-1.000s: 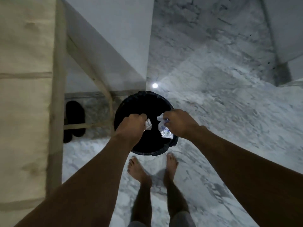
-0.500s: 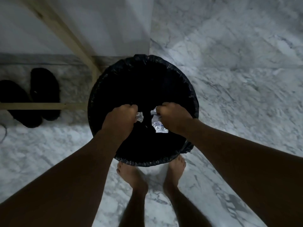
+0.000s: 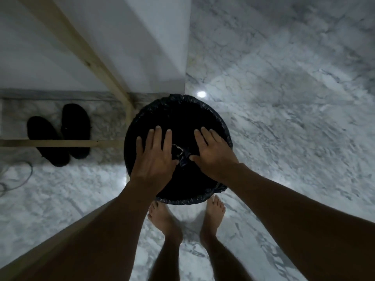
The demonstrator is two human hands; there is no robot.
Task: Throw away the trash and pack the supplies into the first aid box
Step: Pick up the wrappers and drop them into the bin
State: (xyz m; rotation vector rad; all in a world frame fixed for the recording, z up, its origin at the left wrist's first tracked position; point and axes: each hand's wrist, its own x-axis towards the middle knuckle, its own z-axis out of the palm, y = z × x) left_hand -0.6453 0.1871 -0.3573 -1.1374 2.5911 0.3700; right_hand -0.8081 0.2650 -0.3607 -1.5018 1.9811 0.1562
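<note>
Trash scraps (image 3: 181, 154), two faint pieces, are lying inside one black-lined bin (image 3: 220, 123) at frame centre; left hand (image 3: 155, 159) and right hand (image 3: 214, 155) are hovering flat, fingers spread, gripping nothing.

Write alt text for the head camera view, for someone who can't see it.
Seen from above, a person's left hand and right hand spread open and empty over a black-lined trash bin on a marble floor. Bare feet stand below it; dark slippers lie left.
</note>
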